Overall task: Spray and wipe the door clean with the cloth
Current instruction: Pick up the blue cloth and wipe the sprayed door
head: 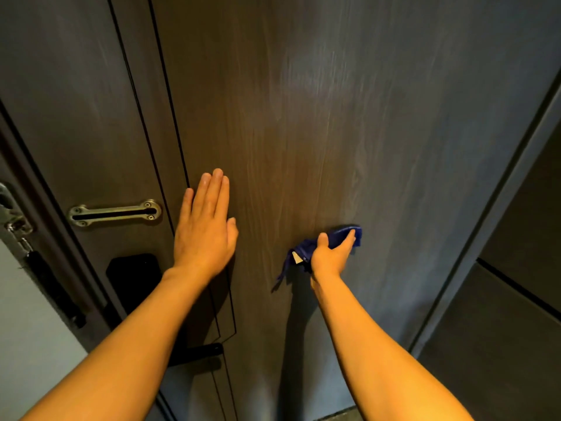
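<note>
A dark wood-grain door (pixel 303 117) fills the view. My left hand (pixel 205 226) lies flat against it with fingers straight and together, palm on the wood, holding nothing. To the right and slightly lower, my right hand (pixel 332 253) presses a crumpled blue cloth (pixel 346 235) onto the door. Part of the cloth, with a small white tag, hangs down left of my wrist. No spray bottle is in view.
A metal slide-latch plate (pixel 114 212) sits left of my left hand, with a black lock body (pixel 133 278) below it and a black lever handle (pixel 200 350) lower down. The door frame with a chain latch (pixel 13 220) is at far left. Dark panels (pixel 516 299) stand at right.
</note>
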